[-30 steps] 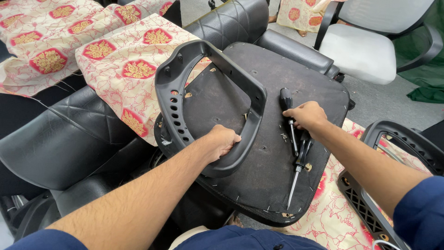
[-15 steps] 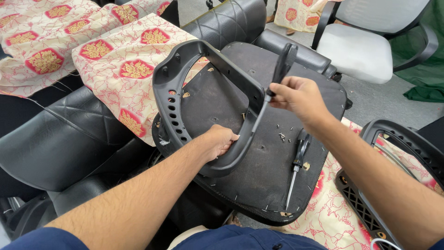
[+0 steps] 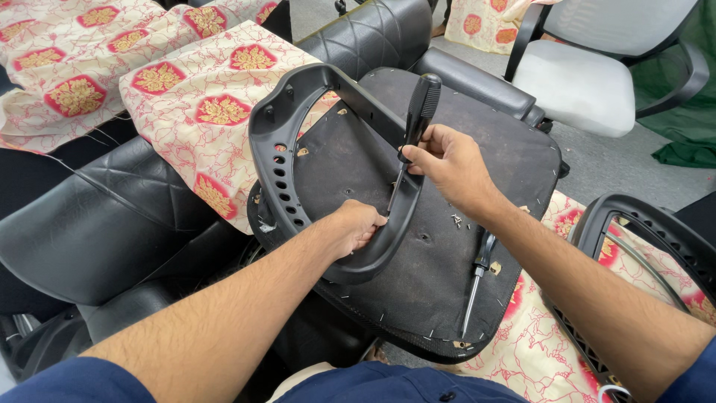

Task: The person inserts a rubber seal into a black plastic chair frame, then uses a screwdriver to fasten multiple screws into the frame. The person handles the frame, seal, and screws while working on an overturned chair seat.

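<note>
Centre of frame: your left hand (image 3: 356, 226) is clenched around the lower curve of the black plastic armrest (image 3: 277, 160), thumb side facing the frame's right. The armrest is a closed loop standing tilted on the upturned chair seat (image 3: 477, 134), its perforated side toward the left of the frame and its top end toward upper centre.

Your right hand (image 3: 446, 166), just right of centre, grasps a black-handled screwdriver (image 3: 415, 130). The handle points up toward the top of the frame; the shaft runs down and slightly left, passing inside the loop of the armrest. The tip sits close to your left hand's fingers; whether it touches the armrest or the seat cannot be told.

The chair seat lies underside up, dark board with staples along its edge, filling the centre and lower right. A second screwdriver (image 3: 476, 283) lies loose on it, lower right of centre, tip toward the bottom of the frame, under your right forearm. A few small screws (image 3: 456, 219) lie just below your right wrist.

Upper left: patterned cream-and-red fabric (image 3: 186, 104) draped over black quilted cushions (image 3: 104, 216). Upper right: a grey office chair (image 3: 582, 75). Right edge: another black armrest (image 3: 656, 239) over more patterned fabric.
</note>
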